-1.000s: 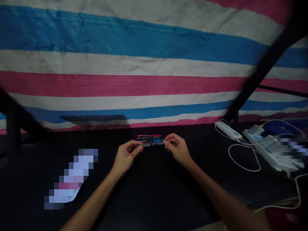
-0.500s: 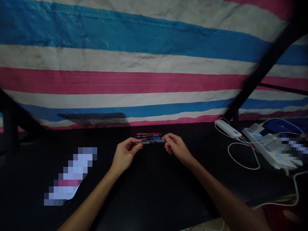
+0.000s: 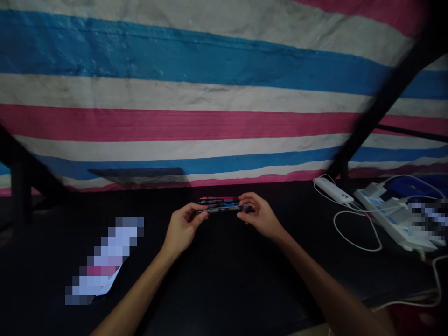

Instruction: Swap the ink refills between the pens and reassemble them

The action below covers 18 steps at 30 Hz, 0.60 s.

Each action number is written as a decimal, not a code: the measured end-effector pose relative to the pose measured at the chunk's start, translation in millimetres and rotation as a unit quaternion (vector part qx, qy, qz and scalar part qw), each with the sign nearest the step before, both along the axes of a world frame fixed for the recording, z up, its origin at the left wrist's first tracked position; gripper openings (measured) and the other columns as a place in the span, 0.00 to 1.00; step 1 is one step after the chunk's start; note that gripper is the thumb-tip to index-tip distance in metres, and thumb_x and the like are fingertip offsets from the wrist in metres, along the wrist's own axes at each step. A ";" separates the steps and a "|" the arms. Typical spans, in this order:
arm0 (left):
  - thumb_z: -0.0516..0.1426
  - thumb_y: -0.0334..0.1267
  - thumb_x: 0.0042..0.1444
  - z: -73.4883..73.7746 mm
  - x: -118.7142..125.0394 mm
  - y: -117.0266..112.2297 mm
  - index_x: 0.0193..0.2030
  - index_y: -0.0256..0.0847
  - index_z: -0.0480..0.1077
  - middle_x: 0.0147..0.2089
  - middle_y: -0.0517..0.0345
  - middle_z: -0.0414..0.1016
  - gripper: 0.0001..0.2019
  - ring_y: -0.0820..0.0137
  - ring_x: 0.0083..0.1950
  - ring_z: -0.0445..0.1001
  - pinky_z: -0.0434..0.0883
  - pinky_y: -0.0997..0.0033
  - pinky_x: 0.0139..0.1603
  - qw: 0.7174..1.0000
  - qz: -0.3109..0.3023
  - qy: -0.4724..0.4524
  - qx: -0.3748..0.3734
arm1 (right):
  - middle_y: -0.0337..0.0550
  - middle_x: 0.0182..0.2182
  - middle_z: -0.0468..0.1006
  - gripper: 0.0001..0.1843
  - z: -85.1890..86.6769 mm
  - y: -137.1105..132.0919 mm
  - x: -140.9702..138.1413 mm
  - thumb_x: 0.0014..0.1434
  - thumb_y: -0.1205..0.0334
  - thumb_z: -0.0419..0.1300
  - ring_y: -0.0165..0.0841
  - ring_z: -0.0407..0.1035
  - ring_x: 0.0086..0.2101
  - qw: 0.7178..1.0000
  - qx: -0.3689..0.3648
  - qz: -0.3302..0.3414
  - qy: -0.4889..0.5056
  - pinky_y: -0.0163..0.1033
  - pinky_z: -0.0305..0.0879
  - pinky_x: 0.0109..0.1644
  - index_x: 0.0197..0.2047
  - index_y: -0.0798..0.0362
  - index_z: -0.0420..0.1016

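Several pens lie side by side on the black tabletop [image 3: 217,266], between my two hands. At the far side is a red pen [image 3: 219,199], then one with a blue section [image 3: 230,204]. The nearest is a grey pen [image 3: 224,209] with a dark right end. My left hand [image 3: 182,227] is closed, its thumb and forefinger pinching the left end of the grey pen. Around the right ends of the row curls my right hand [image 3: 261,217], thumb on the near side and fingers on the far side. The exact contact there is hard to see.
At left lies a blurred-out bright flat object [image 3: 105,261]. A white device [image 3: 334,190], a white power strip [image 3: 388,214] and loose white cables [image 3: 334,228] take up the right. Behind hangs a striped sheet [image 3: 210,123], with a dark slanting frame bar [image 3: 380,102].
My right thumb and fingers have spread from a tight pinch to a wider hold around the pens' right ends. My left hand keeps its pinch. The view has shifted slightly.
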<state>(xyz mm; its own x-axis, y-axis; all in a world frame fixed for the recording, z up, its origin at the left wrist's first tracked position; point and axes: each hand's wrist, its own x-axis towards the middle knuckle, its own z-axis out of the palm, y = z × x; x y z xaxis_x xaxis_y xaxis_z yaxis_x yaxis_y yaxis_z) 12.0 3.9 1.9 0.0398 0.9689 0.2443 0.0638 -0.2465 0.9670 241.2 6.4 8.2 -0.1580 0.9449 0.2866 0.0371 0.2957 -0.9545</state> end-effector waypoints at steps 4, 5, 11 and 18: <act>0.63 0.39 0.47 0.6 0.8 -0.5 0.36 0.37 0.73 0.30 0.57 0.76 0.10 0.69 0.34 0.74 0.69 0.70 0.38 1.000 -0.002 0.000 -0.002 | 0.38 0.18 0.70 0.15 -0.9 -0.5 -0.3 0.56 0.52 0.59 0.27 0.64 0.20 0.998 -0.029 0.004 -0.048 0.31 0.59 0.21 0.27 0.55 0.72; 0.63 0.39 0.47 0.6 1.1 -0.7 0.36 0.37 0.73 0.30 0.57 0.76 0.10 0.69 0.34 0.74 0.69 0.70 0.38 1.000 -0.003 0.000 0.000 | 0.38 0.16 0.68 0.19 -0.7 -0.6 -0.3 0.59 0.50 0.56 0.27 0.62 0.18 0.998 -0.038 0.006 -0.058 0.31 0.58 0.21 0.25 0.56 0.71; 0.63 0.38 0.47 -0.7 1.9 -0.6 0.35 0.37 0.74 0.30 0.57 0.76 0.09 0.70 0.34 0.74 0.69 0.71 0.38 1.000 -0.008 0.002 0.004 | 0.40 0.32 0.74 0.17 3.1 -2.1 1.8 0.48 0.56 0.67 0.29 0.67 0.26 0.999 0.006 0.009 -0.039 0.31 0.61 0.25 0.41 0.51 0.72; 0.63 0.37 0.47 -5.3 2.0 0.6 0.36 0.38 0.74 0.31 0.57 0.76 0.09 0.70 0.34 0.73 0.69 0.71 0.38 1.000 -0.017 0.003 0.010 | 0.38 0.20 0.70 0.18 -0.1 -1.8 -0.1 0.59 0.49 0.55 0.27 0.63 0.19 0.995 -0.026 0.006 -0.097 0.31 0.57 0.22 0.29 0.54 0.73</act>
